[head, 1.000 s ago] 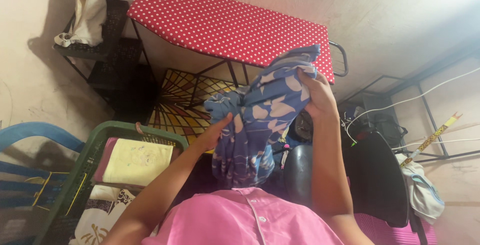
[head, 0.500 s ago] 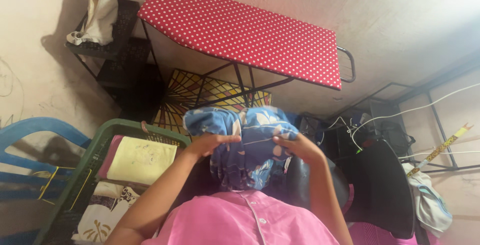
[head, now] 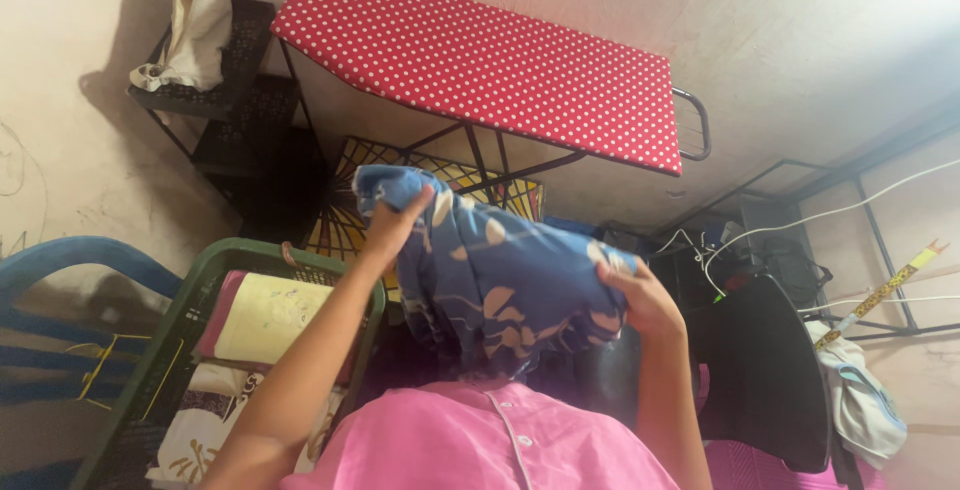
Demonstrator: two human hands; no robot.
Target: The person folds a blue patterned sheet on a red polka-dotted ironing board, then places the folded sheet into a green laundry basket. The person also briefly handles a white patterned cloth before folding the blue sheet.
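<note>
A blue cloth (head: 500, 275) with a pale leaf pattern hangs bunched between my two hands, in front of my pink shirt. My left hand (head: 392, 222) grips its upper left corner. My right hand (head: 640, 295) grips its right edge, lower down. Beyond the cloth stands an ironing board (head: 480, 65) with a red cover dotted white; nothing lies on it.
A green laundry basket (head: 160, 350) at my left holds folded yellow and pink cloth. A black shelf (head: 215, 100) with a cream cloth stands at the far left. A black chair (head: 760, 370), cables and a metal rack are at the right. A blue chair (head: 60, 260) is at the left edge.
My hands have spread apart with the cloth. The left rose to its top corner and the right dropped to its right edge, so the cloth is stretched wider.
</note>
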